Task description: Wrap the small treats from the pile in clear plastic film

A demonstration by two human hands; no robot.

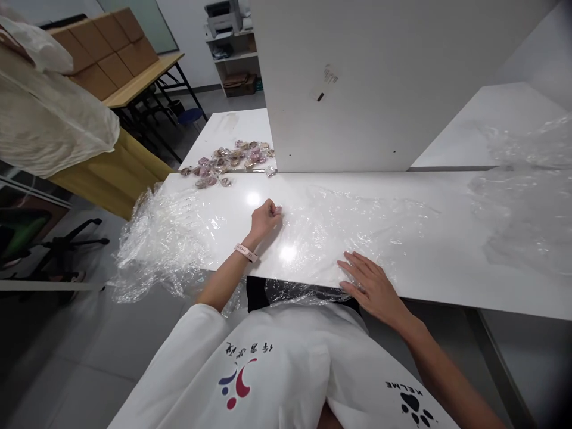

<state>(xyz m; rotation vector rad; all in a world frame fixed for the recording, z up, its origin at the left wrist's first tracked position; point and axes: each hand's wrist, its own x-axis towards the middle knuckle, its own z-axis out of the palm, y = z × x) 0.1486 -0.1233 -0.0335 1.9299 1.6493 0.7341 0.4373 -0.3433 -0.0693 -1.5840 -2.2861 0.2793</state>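
Observation:
My left hand [263,219], with a pink band at its wrist, is closed in a pinch near the middle of the white tabletop. A small purplish wrapped piece [277,210] shows at its fingertips; its exact kind is too small to make out. My right hand [373,285] lies open, fingers spread, at the front edge of the clear plastic film [330,223]. That thin, wrinkled film spreads flat between and beyond the hands. Behind my left hand is a pile of small purple and brown pieces in clear wrapping [239,156], with one clear wrapped piece [270,171] at its right.
Crumpled clear film [165,238] hangs off the table's left end, and more film [531,208] lies at the right. A tall white panel [353,89] rises behind the tabletop. Another person's clothing [58,119] shows at the left, near cartons [102,53] on a wooden table.

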